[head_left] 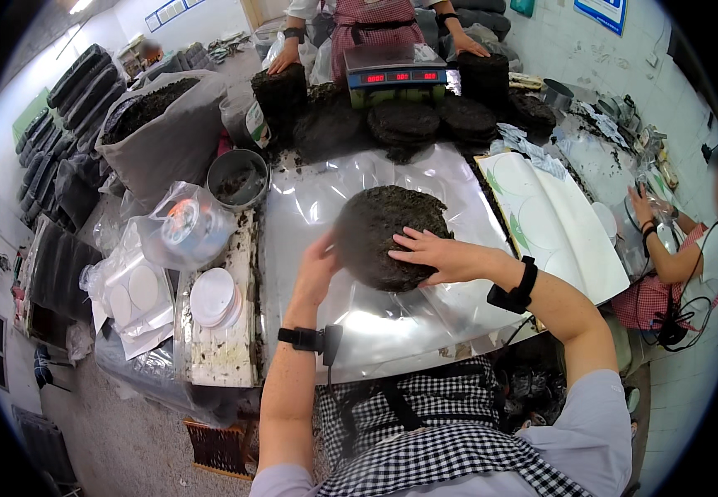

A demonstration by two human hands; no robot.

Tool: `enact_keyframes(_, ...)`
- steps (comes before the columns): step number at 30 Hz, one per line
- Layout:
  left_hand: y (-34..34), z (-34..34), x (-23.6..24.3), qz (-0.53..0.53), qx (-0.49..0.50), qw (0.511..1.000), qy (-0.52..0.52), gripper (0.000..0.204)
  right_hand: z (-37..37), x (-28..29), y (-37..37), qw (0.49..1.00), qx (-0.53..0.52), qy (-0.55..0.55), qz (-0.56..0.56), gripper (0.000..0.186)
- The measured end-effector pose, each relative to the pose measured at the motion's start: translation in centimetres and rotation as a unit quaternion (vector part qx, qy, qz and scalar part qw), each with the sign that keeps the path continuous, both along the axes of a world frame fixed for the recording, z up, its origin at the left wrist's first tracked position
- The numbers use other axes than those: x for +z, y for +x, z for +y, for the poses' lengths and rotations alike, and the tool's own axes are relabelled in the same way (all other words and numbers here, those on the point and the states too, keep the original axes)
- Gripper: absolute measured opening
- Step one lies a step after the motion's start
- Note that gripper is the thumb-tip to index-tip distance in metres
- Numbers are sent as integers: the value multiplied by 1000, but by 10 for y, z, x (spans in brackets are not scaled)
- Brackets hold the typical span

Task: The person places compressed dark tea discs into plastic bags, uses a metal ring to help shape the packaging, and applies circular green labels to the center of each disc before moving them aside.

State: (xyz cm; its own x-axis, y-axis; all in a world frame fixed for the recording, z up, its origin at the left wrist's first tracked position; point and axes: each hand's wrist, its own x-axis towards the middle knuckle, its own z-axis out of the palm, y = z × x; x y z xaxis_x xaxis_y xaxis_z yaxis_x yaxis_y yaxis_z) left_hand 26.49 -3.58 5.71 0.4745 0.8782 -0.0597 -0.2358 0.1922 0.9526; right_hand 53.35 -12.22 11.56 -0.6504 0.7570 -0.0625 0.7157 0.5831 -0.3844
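Observation:
Between my hands is a thick round cake (pixel 384 217) of dark, rough, pressed material that looks like dried seaweed. Its left side is blurred. My left hand (pixel 317 267) presses against its left edge, with the fingertips smeared and partly hidden. On the right, my right hand (pixel 437 255) has its fingers spread over the top face and its thumb by the lower edge. Under the cake lies a shiny metal sheet (pixel 309 207) covering the table. More flat round dark cakes (pixel 403 123) lie beyond it, in front of a digital scale (pixel 396 74).
Across the table, a person's hands (pixel 284 56) rest on tall dark stacks. Left stand a metal pot (pixel 239 178), an open sack (pixel 160 124) of dark material, and white discs (pixel 214 296) on a board. White printed sheets (pixel 549 224) lie right, near another person's arm (pixel 665 257).

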Motion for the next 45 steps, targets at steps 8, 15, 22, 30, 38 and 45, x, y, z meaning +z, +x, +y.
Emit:
enact_keyframes(8, 8, -2, -1, 198, 92, 964, 151, 45, 3, 39, 26, 890, -316, 58, 322, 48)
enact_keyframes(15, 86, -19, 39, 480, -30, 655, 583, 61, 25, 8, 90, 724, -368, 176, 555, 43)
enact_keyframes(22, 108, 15, -22, 545, -275, 666, 429, 72, 14, 6, 93, 627, -333, -2, 704, 41)
enact_keyframes(30, 99, 16, 1, 517, -177, 635, 546, 21, -9, 22, 58, 826, -344, 168, 414, 45)
enact_keyframes(38, 20, 2, 28, 230, 71, 970, 15, 51, -21, -45, 7, 934, 32, 331, -132, 59)
enact_keyframes(45, 21, 14, -7, 338, 87, 888, 301, 70, 23, 7, -4, 999, 5, 48, 2, 66)
